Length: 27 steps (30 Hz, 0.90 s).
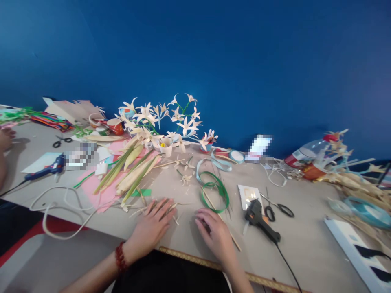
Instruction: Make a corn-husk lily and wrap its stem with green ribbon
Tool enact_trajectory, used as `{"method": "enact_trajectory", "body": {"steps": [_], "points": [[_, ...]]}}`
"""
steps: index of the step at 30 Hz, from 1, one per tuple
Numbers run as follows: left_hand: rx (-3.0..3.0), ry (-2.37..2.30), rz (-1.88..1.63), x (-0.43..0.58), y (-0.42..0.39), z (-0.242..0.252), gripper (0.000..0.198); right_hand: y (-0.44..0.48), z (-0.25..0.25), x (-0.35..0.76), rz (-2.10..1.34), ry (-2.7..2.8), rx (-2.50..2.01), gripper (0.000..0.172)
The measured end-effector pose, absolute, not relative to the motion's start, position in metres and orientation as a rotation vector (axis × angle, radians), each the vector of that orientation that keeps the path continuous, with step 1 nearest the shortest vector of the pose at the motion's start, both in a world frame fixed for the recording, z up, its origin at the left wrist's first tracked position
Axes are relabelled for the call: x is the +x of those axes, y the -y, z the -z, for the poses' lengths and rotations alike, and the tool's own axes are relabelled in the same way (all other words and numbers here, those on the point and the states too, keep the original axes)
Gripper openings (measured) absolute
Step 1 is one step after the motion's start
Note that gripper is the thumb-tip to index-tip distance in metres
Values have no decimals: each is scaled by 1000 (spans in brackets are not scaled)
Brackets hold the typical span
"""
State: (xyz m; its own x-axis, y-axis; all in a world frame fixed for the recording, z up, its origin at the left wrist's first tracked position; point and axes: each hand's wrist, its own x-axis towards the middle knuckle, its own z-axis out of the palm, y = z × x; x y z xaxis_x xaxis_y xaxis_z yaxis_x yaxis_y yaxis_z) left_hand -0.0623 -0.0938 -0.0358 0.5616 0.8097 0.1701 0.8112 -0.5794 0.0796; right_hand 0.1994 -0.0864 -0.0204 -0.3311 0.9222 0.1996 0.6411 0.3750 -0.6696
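Note:
My left hand point(155, 224), a red beaded bracelet point(120, 257) at its wrist, lies flat with fingers spread over dry husk scraps point(179, 205) near the table's front edge. Loosely curved and with nothing seen in it, my right hand point(215, 232) rests just below a coil of green ribbon point(224, 193). A thin stick point(234, 240) passes beside that hand. Left of centre, several corn husks point(132, 171) lie on pink paper point(102, 199). Loose pale husk flowers point(186, 178) lie beyond my left hand.
A black glue gun point(259, 221) and scissors point(276, 206) lie to the right, near a white power strip point(348, 254). Husk flowers point(185, 126) stand in cups by the blue wall. A blue glue gun point(50, 169) and white cable point(45, 219) are left, near another person's hand point(6, 136).

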Motion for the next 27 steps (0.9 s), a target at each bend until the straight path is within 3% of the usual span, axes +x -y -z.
{"method": "enact_trajectory", "body": {"steps": [14, 18, 21, 27], "points": [[-2331, 1649, 625, -217, 236, 70, 14, 83, 26, 198, -621, 2125, -1289, 18], [-2199, 1732, 778, -189, 195, 51, 16, 82, 26, 197, -613, 2139, -1277, 19], [-2295, 1686, 579, -163, 138, 34, 29, 82, 27, 197, -588, 2154, -1246, 19], [-2487, 1669, 447, -139, 58, 16, 28, 88, 23, 197, -614, 2129, -1278, 17]]}}
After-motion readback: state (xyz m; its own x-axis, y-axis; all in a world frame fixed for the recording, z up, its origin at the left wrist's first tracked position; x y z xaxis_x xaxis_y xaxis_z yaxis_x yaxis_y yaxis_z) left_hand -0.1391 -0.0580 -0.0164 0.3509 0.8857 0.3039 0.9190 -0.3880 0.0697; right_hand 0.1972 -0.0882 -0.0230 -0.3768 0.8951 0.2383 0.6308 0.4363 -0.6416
